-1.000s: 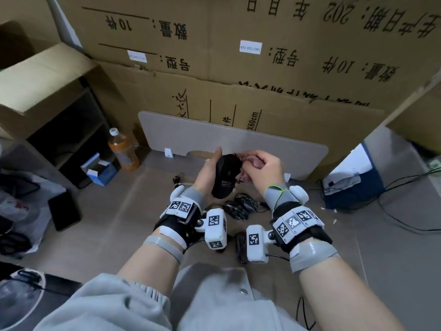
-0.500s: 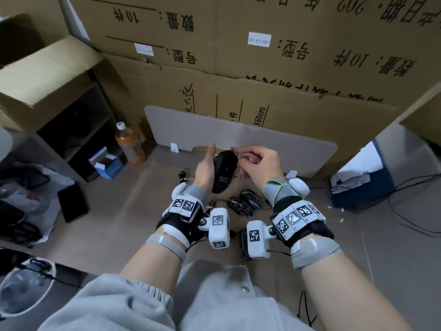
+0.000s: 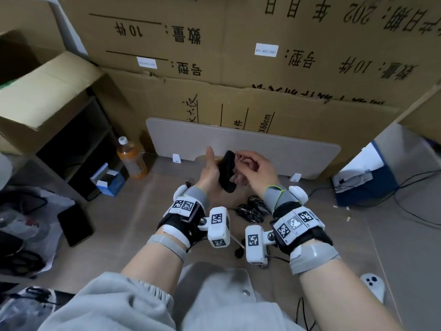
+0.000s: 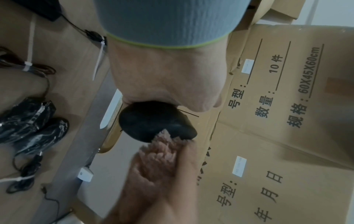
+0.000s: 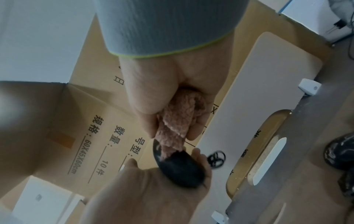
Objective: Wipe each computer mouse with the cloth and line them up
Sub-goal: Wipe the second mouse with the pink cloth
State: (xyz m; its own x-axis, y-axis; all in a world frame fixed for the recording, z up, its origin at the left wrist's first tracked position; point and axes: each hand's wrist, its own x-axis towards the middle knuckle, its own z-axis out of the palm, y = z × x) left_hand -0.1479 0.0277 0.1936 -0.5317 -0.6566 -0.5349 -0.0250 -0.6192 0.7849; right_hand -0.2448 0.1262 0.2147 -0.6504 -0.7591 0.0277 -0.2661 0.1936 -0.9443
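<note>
My left hand [image 3: 211,172] holds a black computer mouse [image 3: 226,172] upright in the air in front of me, thumb pointing up. The mouse [image 4: 155,121] sits against my left palm. My right hand [image 3: 254,168] grips a pink fluffy cloth [image 5: 177,121] and presses its end against the mouse [image 5: 180,168]. The same cloth [image 4: 162,153] touches the mouse's lower edge in the left wrist view. Two more black mice [image 3: 251,209] in shiny wrapping lie on the floor below my hands, with their cables; these mice [image 4: 32,121] also show in the left wrist view.
Stacked cardboard boxes [image 3: 238,56] form a wall ahead, with a grey board [image 3: 274,146] leaning against them. An orange drink bottle [image 3: 131,156] and a small blue box [image 3: 109,180] stand at the left by a dark shelf. A blue bin [image 3: 365,182] and cables lie right.
The mouse has turned in my left hand from showing its underside to edge-on, and my right hand has slid the cloth along it. Both hands have shifted slightly away from me.
</note>
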